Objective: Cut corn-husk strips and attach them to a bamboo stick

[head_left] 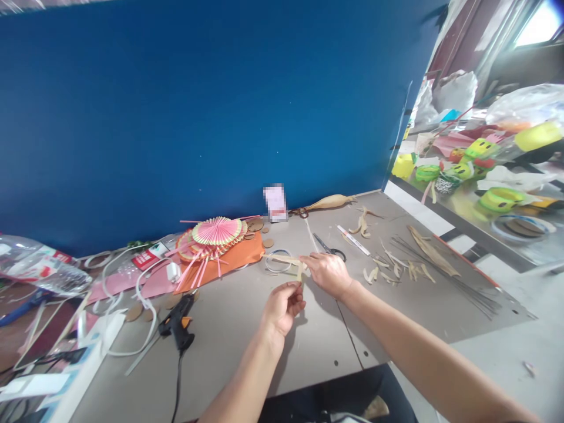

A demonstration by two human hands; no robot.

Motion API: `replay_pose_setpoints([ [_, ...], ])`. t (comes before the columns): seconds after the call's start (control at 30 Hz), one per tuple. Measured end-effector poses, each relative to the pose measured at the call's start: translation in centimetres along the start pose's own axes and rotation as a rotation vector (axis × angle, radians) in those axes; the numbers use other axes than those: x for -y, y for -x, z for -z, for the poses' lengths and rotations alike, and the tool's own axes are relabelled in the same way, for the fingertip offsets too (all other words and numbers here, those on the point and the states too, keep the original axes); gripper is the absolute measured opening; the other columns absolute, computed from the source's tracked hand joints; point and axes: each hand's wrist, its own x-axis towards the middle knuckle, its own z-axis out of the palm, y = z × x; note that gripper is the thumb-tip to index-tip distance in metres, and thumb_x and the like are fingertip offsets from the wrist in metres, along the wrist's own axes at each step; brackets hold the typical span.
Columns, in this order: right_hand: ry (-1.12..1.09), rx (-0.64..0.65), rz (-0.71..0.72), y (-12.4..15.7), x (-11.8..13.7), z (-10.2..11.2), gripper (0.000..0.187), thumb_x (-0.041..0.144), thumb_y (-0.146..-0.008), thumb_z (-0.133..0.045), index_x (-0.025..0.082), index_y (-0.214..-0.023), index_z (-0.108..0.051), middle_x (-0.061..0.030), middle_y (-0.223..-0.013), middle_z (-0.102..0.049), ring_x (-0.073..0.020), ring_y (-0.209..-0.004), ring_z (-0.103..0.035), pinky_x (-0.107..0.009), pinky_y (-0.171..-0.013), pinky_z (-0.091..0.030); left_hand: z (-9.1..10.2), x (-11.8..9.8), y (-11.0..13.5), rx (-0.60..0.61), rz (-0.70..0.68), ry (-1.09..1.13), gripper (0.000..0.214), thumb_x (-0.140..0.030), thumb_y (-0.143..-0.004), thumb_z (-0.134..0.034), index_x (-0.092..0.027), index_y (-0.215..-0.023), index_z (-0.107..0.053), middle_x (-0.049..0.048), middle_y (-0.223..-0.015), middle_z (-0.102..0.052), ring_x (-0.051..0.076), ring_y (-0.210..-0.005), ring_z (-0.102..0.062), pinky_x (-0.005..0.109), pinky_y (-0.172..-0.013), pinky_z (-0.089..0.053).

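1. Left hand, closest to the lens, pinches the lower end of a pale straw-coloured dried-leaf strip between thumb and fingertips.
2. Right hand grips its upper part, fingers curled.
3. Thin, flat and narrow, it hangs just above the grey tabletop, near dark-handled metal scissors.

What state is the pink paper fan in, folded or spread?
Spread: the pink paper fan has its pleats fanned out into a rounded shape.

bare tabletop in front, glue gun left, scissors beyond
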Motion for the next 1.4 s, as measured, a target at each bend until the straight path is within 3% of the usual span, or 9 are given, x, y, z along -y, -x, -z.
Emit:
replay_pose_setpoints([
  [0.27,0.033,-0.034,-0.005,-1.7,-0.6,0.0,0.035,0.020,-0.082,-0.035,0.027,-0.111,-0.052,-0.0051,-0.089,-0.063,-0.0170,-0.085,-0.056,-0.023,-0.066,-0.036,-0.1,-0.8,0.4,-0.040,0.034,0.069,0.003,-0.012,-0.067,-0.058,-0.012,-0.065,-0.056,-0.0028,-0.052,-0.052,0.004,-0.041,-0.048,0.016,-0.042,-0.045],
  [0.53,0.036,-0.068,-0.197,-3.9,-3.8,-0.2,0.036,0.019,-0.083,-0.032,0.026,-0.114,-0.049,-0.0061,-0.098,-0.062,-0.0188,-0.084,-0.056,-0.025,-0.067,-0.036,1.2,0.1,1.7,0.001,0.015,-0.034,0.010,-0.018,-0.064,-0.063,-0.013,-0.063,-0.056,-0.0025,-0.052,-0.053,0.006,-0.044,-0.051,0.016,-0.041,-0.044],
  [0.63,0.034,-0.066,-0.213,-4.5,-4.6,-0.5,0.036,0.015,-0.081,-0.034,0.024,-0.111,-0.052,-0.0068,-0.098,-0.062,-0.0197,-0.086,-0.054,-0.027,-0.070,-0.036,1.8,0.6,2.3,-0.002,-0.029,-0.028,0.013,-0.023,-0.061,-0.067,-0.014,-0.067,-0.058,0.0014,-0.065,-0.060,0.009,-0.057,-0.058,0.017,-0.044,-0.045],
  [0.73,0.024,-0.069,-0.164,-4.7,-3.8,-1.0,0.035,0.010,-0.077,-0.038,0.021,-0.107,-0.055,-0.0081,-0.101,-0.060,-0.0216,-0.096,-0.048,-0.029,-0.078,-0.033,1.9,0.5,2.2,-0.059,-0.085,0.027,0.018,-0.024,-0.059,-0.068,-0.015,-0.073,-0.061,0.0026,-0.077,-0.061,0.010,-0.063,-0.058,0.017,-0.047,-0.047],
  [0.93,-0.013,-0.057,-0.110,-3.8,-1.5,-1.9,0.029,0.016,-0.082,-0.035,0.020,-0.099,-0.058,-0.0058,-0.097,-0.059,-0.0155,-0.092,-0.048,-0.023,-0.083,-0.031,2.0,-0.2,1.4,-0.144,-0.144,0.157,0.018,-0.018,-0.058,-0.068,-0.015,-0.075,-0.061,-0.0030,-0.063,-0.052,0.005,-0.050,-0.050,0.017,-0.046,-0.047],
  [1.13,0.051,-0.002,-0.351,-1.6,-5.4,-1.4,0.025,0.017,-0.078,-0.036,0.014,-0.089,-0.060,-0.0120,-0.089,-0.060,-0.0217,-0.087,-0.052,-0.030,-0.074,-0.035,2.3,-0.3,1.4,-0.111,-0.177,0.153,0.024,-0.018,-0.056,-0.068,-0.017,-0.079,-0.060,-0.0040,-0.064,-0.050,0.004,-0.051,-0.049,0.016,-0.045,-0.046],
  [1.23,0.072,0.088,-0.410,-0.7,-7.3,-1.2,0.018,0.024,-0.074,-0.045,0.017,-0.082,-0.060,-0.0092,-0.078,-0.062,-0.0222,-0.077,-0.056,-0.030,-0.064,-0.037,2.1,-0.1,1.2,-0.094,-0.181,0.155,0.024,-0.019,-0.056,-0.069,-0.017,-0.078,-0.059,-0.0033,-0.066,-0.052,0.005,-0.052,-0.050,0.017,-0.045,-0.046],
  [1.4,0.079,0.152,-0.445,0.0,-7.4,-1.3,0.031,0.028,-0.071,-0.051,0.018,-0.100,-0.051,-0.0071,-0.084,-0.061,-0.0217,-0.079,-0.057,-0.029,-0.063,-0.037,1.5,0.4,0.7,-0.057,-0.202,0.150,0.019,-0.022,-0.056,-0.069,-0.015,-0.071,-0.059,-0.0006,-0.070,-0.055,0.006,-0.055,-0.051,0.017,-0.045,-0.045],
])
